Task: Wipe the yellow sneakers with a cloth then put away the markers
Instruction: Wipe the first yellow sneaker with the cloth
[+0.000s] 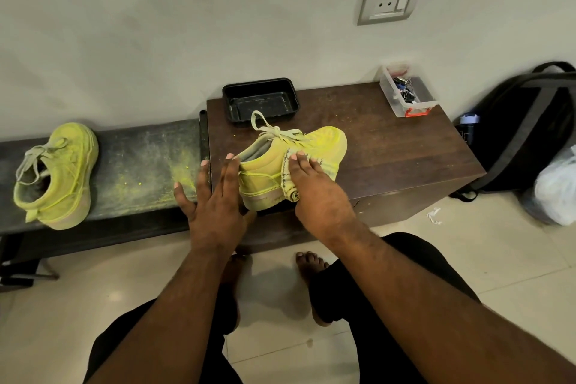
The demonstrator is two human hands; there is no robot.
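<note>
Wiping is midway: the right hand point(314, 193) presses a cloth point(288, 178) flat-fingered on one sneaker point(299, 159) atop the cabinet point(389, 146), left hand point(215, 206) spread open steadying its heel; the second sneaker point(59, 174) waits (still dusty) on the bench point(140, 165), no markers visible

The right hand point(314, 187) covers the middle of the cloth point(288, 176), so only a rolled end and a strip of it show against the side of the yellow sneaker point(293, 162). The left hand point(215, 206) hides the sneaker's heel, and its thumb is out of sight behind the shoe. The sneaker's far side is not visible. The small things inside the clear box point(405, 93) are too small to tell apart. The backpack point(523, 134) and the white bag point(558, 193) are cut off by the right edge. The dark bench point(124, 165) runs off the left edge. One bare foot point(311, 265) is partly hidden under the right forearm.
</note>
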